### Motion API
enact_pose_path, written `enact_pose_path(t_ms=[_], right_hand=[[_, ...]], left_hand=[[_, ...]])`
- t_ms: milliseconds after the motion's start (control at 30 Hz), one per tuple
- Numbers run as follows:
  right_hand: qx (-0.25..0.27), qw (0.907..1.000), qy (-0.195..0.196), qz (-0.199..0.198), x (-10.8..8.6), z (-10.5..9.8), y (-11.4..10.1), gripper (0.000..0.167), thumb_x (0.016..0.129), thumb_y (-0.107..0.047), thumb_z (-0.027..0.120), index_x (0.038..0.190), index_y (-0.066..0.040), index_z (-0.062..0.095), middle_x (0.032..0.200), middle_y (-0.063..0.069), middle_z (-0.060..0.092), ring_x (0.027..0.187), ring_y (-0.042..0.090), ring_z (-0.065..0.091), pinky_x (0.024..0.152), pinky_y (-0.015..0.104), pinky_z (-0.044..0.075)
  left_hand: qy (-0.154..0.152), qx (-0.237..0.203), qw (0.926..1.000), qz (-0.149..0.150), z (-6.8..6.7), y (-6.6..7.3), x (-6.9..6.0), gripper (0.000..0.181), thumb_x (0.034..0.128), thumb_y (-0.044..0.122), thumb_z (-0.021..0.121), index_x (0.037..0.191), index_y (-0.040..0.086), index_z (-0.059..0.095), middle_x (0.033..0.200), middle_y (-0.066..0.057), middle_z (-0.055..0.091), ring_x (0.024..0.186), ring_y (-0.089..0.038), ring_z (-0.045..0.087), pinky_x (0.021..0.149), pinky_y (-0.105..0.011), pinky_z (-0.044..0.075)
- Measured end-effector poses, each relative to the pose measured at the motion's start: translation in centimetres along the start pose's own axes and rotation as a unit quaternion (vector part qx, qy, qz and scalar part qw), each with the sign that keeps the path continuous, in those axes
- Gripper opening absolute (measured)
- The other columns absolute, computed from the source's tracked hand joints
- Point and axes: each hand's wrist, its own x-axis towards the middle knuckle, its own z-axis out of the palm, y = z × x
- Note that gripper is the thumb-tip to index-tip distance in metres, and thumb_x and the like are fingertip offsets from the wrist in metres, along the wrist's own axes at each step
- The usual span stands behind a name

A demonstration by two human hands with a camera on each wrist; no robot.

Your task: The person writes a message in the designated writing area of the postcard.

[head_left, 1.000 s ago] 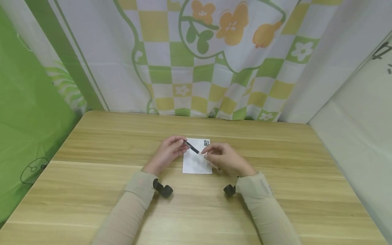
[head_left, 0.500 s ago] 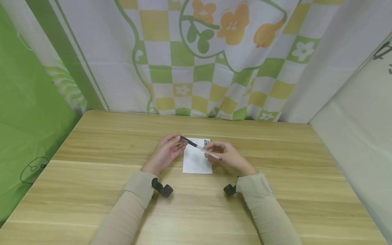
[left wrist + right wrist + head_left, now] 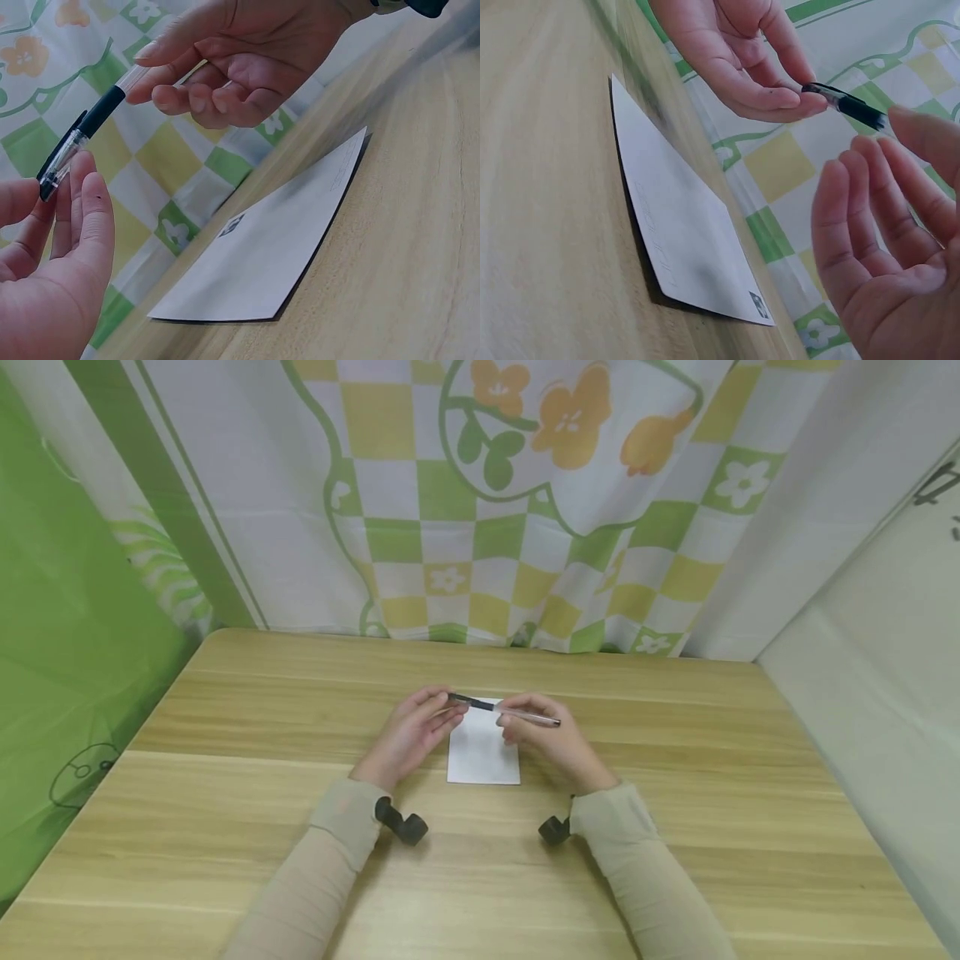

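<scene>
A pen (image 3: pixel 480 703) with a clear barrel and a black, clipped end is held in the air between the two hands. The left hand (image 3: pixel 411 731) pinches the black end between thumb and fingertips. On the barrel, the thumb and fingers of the right hand (image 3: pixel 551 735) pinch the clear part. Below them lies a white card (image 3: pixel 483 760) on the table. Its small dark picture shows in the left wrist view, where the card (image 3: pixel 259 255) appears slightly raised off the wood. Neither hand touches it.
The wooden table (image 3: pixel 480 877) reaches back to a patterned curtain (image 3: pixel 450 527). A green cloth (image 3: pixel 75 610) hangs at the left and a pale wall (image 3: pixel 862 652) stands at the right. A black wrist camera (image 3: pixel 555 830) sits below the right hand.
The pen has swung from a steep slant to nearly level, its clear end rising to the right. The right hand has shifted slightly upward; the left hand keeps its pinch. The card stays put.
</scene>
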Motion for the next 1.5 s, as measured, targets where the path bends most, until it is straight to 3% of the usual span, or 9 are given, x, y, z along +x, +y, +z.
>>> enact_pose_path(t_ms=[267, 533, 867, 1200, 1500], right_hand=[[0.047, 0.9985, 0.014, -0.027, 0.1, 0.4, 0.3, 0.025, 0.092, -0.01, 0.075, 0.114, 0.0, 0.068, 0.1, 0.008, 0.073, 0.083, 0.021, 0.07, 0.08, 0.033, 0.061], [0.032, 0.9989, 0.026, -0.025, 0.0, 0.6, 0.2, 0.027, 0.094, -0.011, 0.073, 0.117, 0.001, 0.066, 0.101, 0.009, 0.072, 0.085, 0.018, 0.067, 0.086, 0.037, 0.06], [0.03, 0.9979, 0.049, -0.029, -0.1, 1.3, 0.2, 0.026, 0.093, -0.01, 0.074, 0.113, 0.003, 0.064, 0.098, 0.008, 0.069, 0.081, 0.016, 0.064, 0.081, 0.031, 0.059], [0.081, 0.9937, 0.076, -0.018, 0.0, 2.3, 0.6, 0.018, 0.093, -0.011, 0.074, 0.105, -0.001, 0.064, 0.1, 0.007, 0.066, 0.079, 0.015, 0.063, 0.077, 0.025, 0.057], [0.107, 0.9899, 0.093, -0.012, 0.0, 2.4, 1.0, 0.014, 0.093, -0.011, 0.073, 0.101, -0.003, 0.065, 0.092, 0.005, 0.07, 0.075, 0.013, 0.061, 0.072, 0.023, 0.054]], left_hand=[[-0.022, 0.017, 0.9996, -0.002, 0.1, -0.1, 0.1, 0.016, 0.1068, 0.004, 0.046, 0.121, 0.001, 0.053, 0.115, -0.011, 0.061, 0.106, -0.018, 0.067, 0.105, -0.032, 0.05], [-0.038, 0.047, 0.9982, 0.005, 0.2, -0.4, 0.0, 0.019, 0.1059, 0.001, 0.045, 0.122, -0.002, 0.053, 0.116, -0.011, 0.061, 0.105, -0.016, 0.067, 0.105, -0.031, 0.05], [-0.072, 0.112, 0.9904, 0.035, 0.5, -0.6, -0.2, 0.017, 0.1042, -0.001, 0.048, 0.119, -0.004, 0.055, 0.116, -0.011, 0.06, 0.104, -0.015, 0.067, 0.104, -0.032, 0.05], [-0.064, 0.172, 0.9818, 0.046, 1.0, -0.7, -0.3, 0.018, 0.1006, -0.001, 0.058, 0.118, -0.006, 0.058, 0.117, -0.012, 0.063, 0.1, -0.015, 0.069, 0.102, -0.034, 0.052], [-0.043, 0.224, 0.9724, 0.049, 1.0, -0.8, -0.2, 0.021, 0.0993, 0.003, 0.062, 0.116, -0.009, 0.062, 0.118, -0.026, 0.066, 0.096, -0.016, 0.071, 0.096, -0.034, 0.056]])
